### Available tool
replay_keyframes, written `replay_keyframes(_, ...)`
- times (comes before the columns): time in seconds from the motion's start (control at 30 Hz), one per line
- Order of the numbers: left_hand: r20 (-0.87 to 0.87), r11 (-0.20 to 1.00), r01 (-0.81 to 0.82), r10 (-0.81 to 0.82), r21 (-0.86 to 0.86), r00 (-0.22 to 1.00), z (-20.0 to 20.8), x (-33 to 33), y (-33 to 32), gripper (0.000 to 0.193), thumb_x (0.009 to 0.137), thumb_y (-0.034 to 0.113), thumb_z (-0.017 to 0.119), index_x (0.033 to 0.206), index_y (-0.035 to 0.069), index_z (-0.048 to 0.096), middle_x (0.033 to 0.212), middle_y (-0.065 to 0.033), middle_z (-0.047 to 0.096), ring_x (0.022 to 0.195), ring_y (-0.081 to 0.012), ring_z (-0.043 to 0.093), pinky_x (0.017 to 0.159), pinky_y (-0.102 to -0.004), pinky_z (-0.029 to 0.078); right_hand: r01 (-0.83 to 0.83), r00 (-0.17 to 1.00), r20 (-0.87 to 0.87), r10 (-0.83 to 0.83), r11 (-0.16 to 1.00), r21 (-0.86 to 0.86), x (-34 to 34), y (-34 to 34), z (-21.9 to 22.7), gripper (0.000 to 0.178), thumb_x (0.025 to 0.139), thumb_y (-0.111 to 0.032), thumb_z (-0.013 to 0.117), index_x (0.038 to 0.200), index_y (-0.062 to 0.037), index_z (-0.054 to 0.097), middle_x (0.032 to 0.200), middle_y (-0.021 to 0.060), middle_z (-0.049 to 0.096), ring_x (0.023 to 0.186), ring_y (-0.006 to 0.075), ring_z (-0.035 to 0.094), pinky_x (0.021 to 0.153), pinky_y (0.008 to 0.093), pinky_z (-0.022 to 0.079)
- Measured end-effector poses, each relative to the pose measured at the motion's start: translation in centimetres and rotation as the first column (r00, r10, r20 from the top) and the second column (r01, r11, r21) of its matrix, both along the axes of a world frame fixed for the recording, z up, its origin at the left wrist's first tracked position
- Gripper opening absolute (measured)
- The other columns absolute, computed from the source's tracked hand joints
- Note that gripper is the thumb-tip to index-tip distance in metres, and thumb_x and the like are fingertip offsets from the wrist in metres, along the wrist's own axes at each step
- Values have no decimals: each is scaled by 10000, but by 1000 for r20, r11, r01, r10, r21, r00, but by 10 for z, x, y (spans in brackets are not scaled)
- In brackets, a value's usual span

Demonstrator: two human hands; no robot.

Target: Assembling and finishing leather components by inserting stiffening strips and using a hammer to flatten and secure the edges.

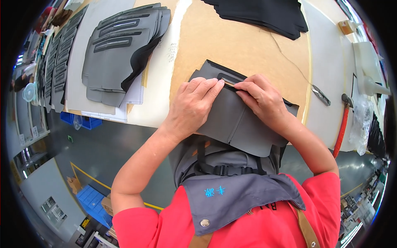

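Observation:
A dark grey sheet-material panel lies at the table's front edge, its lower part hanging toward my lap. Near its upper edge is a long narrow slot with a black border. My left hand pinches the panel at the slot's left end, thumb and forefinger together. At the slot's right end my right hand pinches the edge in the same way. The fingertips hide part of the slot. Black material shows along the panel's far and right edges.
Similar slotted grey panels lie stacked at the left. Black pieces lie at the far side. To the right are a small cutter, a red-handled hammer, a clear plastic bag and an amber-coloured container.

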State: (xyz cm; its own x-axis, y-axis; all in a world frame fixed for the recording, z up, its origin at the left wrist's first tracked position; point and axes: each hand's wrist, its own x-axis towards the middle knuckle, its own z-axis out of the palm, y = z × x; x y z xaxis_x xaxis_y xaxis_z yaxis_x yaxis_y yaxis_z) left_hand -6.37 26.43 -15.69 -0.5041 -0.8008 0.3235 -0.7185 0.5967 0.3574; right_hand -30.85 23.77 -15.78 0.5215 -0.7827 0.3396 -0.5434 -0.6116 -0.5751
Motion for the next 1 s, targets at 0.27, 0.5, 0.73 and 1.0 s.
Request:
replay_keyframes(0.27, 29, 999, -13, 11, 43, 1000, 4, -2, 5, 535, 838, -21, 676, 1361, 94, 675, 1229, -64, 627, 1148, -263, 596, 965, -406, 477, -127, 983, -151, 103, 980, -157, -11, 2, -2, 256, 859, -15, 742, 1114, -35, 741, 1004, 84, 636, 877, 267, 627, 788, 357, 563)
replay_keyframes(0.5, 150, 1000, 11, -12, 11, 989, 10, -11, 7, 537, 872, 31, 626, 1395, 146, 661, 1231, -59, 606, 1178, -242, 589, 984, -389, 459, -54, 994, -97, 42, 990, -130, -9, 6, 0, 278, 844, 1, 760, 1118, -37, 737, 1014, 88, 640, 892, 271, 639, 787, 368, 567)
replay_keyframes(0.73, 107, 1000, -1, -2, 29, 994, 5, -13, 11, 556, 866, 4, 638, 1400, 156, 654, 1230, -61, 601, 1193, -232, 601, 983, -377, 450, -97, 993, -70, 93, 993, -69, -22, 7, -2, 334, 804, -2, 745, 1137, -29, 738, 1014, 85, 645, 876, 267, 635, 755, 369, 569)
replay_keyframes(1.0, 190, 998, 58, -54, -15, 980, 10, -18, 13, 503, 884, 54, 650, 1384, 107, 653, 1248, -71, 603, 1220, -235, 596, 1016, -376, 458, -155, 978, -171, 121, 967, -201, -20, 12, 5, 351, 788, -19, 737, 1139, 0, 730, 1015, 84, 642, 891, 267, 626, 752, 368, 561)
